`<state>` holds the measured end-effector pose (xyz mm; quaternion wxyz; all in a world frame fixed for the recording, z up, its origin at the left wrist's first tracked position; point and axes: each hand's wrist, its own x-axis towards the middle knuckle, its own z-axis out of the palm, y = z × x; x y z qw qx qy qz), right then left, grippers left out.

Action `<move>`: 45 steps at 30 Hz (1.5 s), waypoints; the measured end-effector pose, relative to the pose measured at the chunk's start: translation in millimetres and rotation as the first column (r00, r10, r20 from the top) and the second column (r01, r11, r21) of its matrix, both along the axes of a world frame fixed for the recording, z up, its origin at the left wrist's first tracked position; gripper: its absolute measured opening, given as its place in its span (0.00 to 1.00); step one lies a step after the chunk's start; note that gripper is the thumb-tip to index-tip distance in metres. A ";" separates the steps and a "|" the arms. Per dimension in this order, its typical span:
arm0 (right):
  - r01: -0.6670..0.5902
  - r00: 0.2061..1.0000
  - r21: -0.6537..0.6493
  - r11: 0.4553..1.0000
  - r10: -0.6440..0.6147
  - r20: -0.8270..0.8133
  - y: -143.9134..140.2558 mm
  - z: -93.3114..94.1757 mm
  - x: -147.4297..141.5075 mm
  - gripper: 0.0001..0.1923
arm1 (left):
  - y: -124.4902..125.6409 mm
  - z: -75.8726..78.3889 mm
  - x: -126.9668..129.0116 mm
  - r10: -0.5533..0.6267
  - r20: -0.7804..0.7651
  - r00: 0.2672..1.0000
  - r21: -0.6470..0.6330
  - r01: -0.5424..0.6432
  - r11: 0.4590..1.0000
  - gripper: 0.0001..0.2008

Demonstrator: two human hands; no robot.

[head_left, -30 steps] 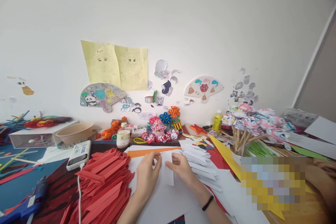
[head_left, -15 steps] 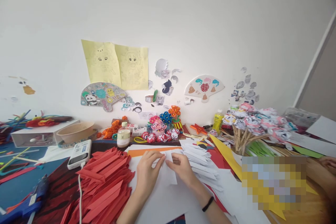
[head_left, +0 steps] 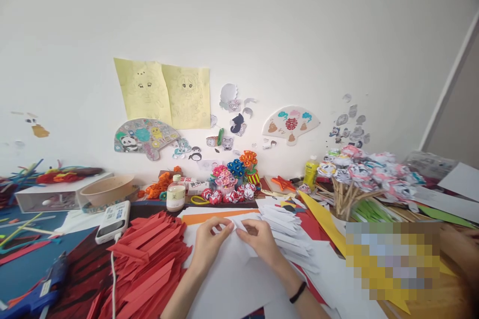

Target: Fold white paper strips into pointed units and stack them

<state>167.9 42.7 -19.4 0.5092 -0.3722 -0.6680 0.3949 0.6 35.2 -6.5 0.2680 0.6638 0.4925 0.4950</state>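
Both hands have drawn closer together since a second ago: then they lay apart on the white strip, and now their fingertips almost meet over its far end.

The left hand (head_left: 207, 244) pinches the strip (head_left: 239, 232) with thumb and forefinger pressed together on its upper left edge. The right hand (head_left: 260, 240) has its fingers curled down and closed on the upper right edge, a dark band on its wrist. The strip lies on a white sheet (head_left: 228, 284) on the counter (head_left: 22, 269), directly between the two hands and slightly beyond their knuckles. Its long axis runs away from the person, toward the wall, and the top end looks folded inward to a point, though the fingers hide most of the crease. Neither hand is clearly nearer; both touch it at about the same height.

Just left of the left hand spreads a heap of red strips (head_left: 149, 254), and just right of the right hand a stack of white folded pieces (head_left: 286, 227). An orange sheet (head_left: 209, 217) shows beyond the fingertips. Farther left lie a power bank (head_left: 113, 220) and a blue glue gun (head_left: 41, 289). Another person's arm (head_left: 458, 254) rests at the far right.
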 end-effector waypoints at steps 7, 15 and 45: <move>-0.066 0.997 -0.037 0.997 0.064 -0.040 2.2 -0.3 1.7 0.14 | -1.2 1.2 1.3 0.001 0.001 1.000 -0.010 -0.001 1.000 0.14; 0.010 0.999 0.021 1.000 -0.011 0.044 2.1 -1.4 1.4 0.23 | -1.8 0.8 1.5 -0.017 0.003 1.000 -0.003 0.017 1.000 0.13; 0.031 0.996 -0.002 1.000 -0.031 0.085 3.8 -3.0 1.3 0.28 | -7.6 6.0 3.4 -0.029 -0.204 0.979 0.174 0.065 0.983 0.12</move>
